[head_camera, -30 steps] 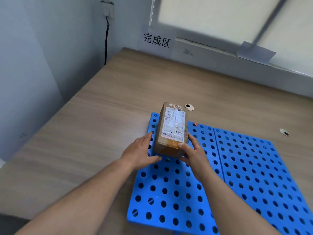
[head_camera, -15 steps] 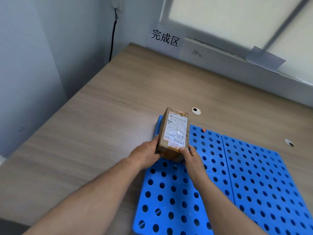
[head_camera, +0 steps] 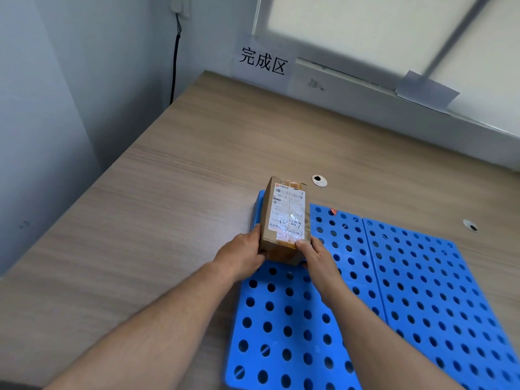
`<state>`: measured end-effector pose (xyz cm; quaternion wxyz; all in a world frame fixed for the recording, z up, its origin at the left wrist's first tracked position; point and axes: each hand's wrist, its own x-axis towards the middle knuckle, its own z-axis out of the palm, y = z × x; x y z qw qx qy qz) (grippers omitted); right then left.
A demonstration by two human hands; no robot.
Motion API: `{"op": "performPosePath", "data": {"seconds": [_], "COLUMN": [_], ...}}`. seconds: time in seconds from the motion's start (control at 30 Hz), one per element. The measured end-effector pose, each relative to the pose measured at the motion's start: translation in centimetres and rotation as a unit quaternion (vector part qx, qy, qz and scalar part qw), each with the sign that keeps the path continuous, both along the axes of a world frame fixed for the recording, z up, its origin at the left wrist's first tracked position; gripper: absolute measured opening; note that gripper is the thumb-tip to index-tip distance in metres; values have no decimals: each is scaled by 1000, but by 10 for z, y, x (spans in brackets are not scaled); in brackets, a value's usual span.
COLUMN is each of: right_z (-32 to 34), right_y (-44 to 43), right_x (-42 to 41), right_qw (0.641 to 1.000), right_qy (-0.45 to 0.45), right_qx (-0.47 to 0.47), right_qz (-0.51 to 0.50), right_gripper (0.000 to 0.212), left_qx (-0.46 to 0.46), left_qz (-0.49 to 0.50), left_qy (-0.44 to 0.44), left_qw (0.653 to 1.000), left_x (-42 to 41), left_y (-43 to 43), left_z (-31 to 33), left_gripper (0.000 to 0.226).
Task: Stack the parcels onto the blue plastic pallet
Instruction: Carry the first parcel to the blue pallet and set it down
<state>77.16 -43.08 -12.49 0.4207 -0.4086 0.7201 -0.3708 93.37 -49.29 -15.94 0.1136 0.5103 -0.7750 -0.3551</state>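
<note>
**Almost down: first parcel held at the pallet's far-left corner**

A single brown parcel [head_camera: 285, 220] is seen at the far-left corner of the blue plastic pallet [head_camera: 422, 291], held at its near end by both hands; whether its base is fully seated on the perforated surface or held just above it cannot be told. The near-left corner is gripped by the left hand [head_camera: 242, 256], with the thumb laid up the side wall. The near-right corner is gripped by the right hand [head_camera: 315, 257], its thumb pinching the top edge while the other fingers [head_camera: 318, 243] are curled against the right side.

The parcel's long axis is pointed away from the person towards the far wall, roughly in line with the pallet's left edge; it is laid flat, with the white shipping label [head_camera: 289, 212] turned upwards and the printed header at the far end.

No other parcel is shown on the pallet, and none is visible waiting on the wooden worktop [head_camera: 168, 206]. The task is therefore judged to be at its start; release of this parcel remains to be done, and the later parcels are left to be fetched from out of view. A paper sign [head_camera: 263, 61] is fixed to the wall beyond.
</note>
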Motion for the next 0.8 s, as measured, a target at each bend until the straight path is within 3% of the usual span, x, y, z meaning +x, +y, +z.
{"op": "performPosePath", "data": {"seconds": [0.13, 0.3, 0.43, 0.57, 0.8], "right_z": [2, 14, 25, 40, 67], "right_y": [1, 7, 17, 42, 111], "right_x": [-4, -19, -34, -48, -109], "right_qw": [1000, 997, 980, 945, 915], "right_qy": [15, 64, 196, 319, 387], "right_qx": [15, 31, -29, -73, -112], "right_qz": [5, -21, -10, 12, -7], "right_gripper": [41, 64, 56, 45, 45], "left_qx": [-6, -20, -132, -242, -306], "left_qz": [-13, -10, 45, 124, 41], "left_qy": [-31, -50, -65, -24, -35], "left_qw": [999, 999, 988, 962, 950], "left_x": [1, 5, 4, -12, -102], "left_y": [0, 6, 22, 51, 119], "left_z": [-1, 11, 40, 69, 95], "left_gripper": [74, 85, 81, 71, 64]}}
